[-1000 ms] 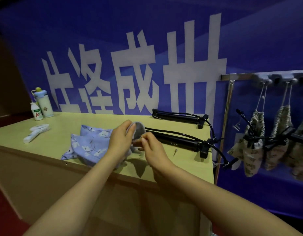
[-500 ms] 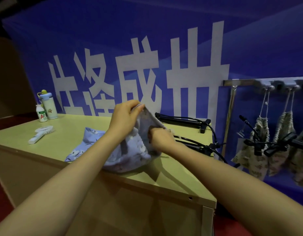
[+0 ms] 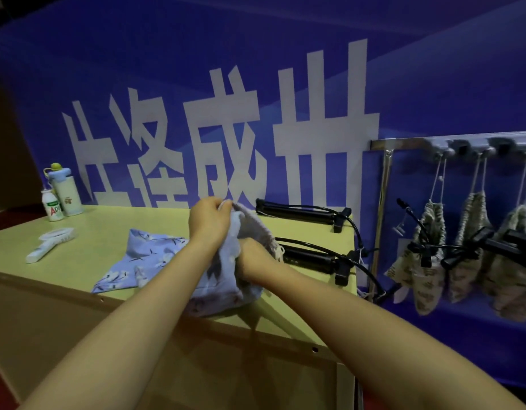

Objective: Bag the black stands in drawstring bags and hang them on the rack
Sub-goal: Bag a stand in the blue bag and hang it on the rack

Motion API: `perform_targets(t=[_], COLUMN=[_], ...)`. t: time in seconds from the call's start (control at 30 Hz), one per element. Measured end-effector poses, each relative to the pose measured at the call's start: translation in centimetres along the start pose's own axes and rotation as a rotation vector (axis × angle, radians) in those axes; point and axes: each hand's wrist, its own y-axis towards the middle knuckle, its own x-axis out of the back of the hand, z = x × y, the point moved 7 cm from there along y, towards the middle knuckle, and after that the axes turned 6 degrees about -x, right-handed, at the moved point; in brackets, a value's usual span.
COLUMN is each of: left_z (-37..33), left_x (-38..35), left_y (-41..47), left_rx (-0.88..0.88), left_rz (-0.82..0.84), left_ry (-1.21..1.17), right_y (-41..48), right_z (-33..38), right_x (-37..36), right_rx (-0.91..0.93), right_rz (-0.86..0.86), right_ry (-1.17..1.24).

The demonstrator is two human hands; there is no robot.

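Head view: your left hand (image 3: 209, 221) and right hand (image 3: 254, 260) work the mouth of a floral drawstring bag (image 3: 223, 281) at the table (image 3: 108, 226).
A blue banner (image 3: 315, 84) with white characters fills the wall behind the yellow-green table, and to the right the rack (image 3: 409, 142) carries patterned bags (image 3: 427, 261) hung by their cords, with black parts sticking out of them. Two black stands lie on the table's right end: the far stand (image 3: 297, 213) by the banner and the near stand (image 3: 309, 257) just behind your right hand. You hold the drawstring bag up near the front edge, and a second floral bag (image 3: 149, 255) lies flat to its left. Your left hand pinches the bag's rim with curled fingers. Your right hand reaches into the bag's mouth, where its fingers are hidden, so I cannot tell its grip. Two bottles (image 3: 67, 193) stand at the far left corner.
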Motion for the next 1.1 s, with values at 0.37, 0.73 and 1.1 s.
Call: perform_targets(t=[0.37,0.73,1.1], left_z=[8.7,9.3,10.5], left_x=[-1.1,-3.5,-3.6], left_y=[2.2,3.1,3.0], left_rx=[0.504,0.447,0.489], left_rz=[-0.197,-0.183,-0.15], left_ry=[-0.35,-0.39,-0.444], right_y=[2.2,5.4,7.5], right_z=[-14.3,-14.7,-13.5], right_x=[6.8,1.1,-0.2], right_rx=[-0.253,-0.238,-0.248], right_rz=[-0.251,0.041,0.075], right_ry=[-0.023,-0.33,-0.387])
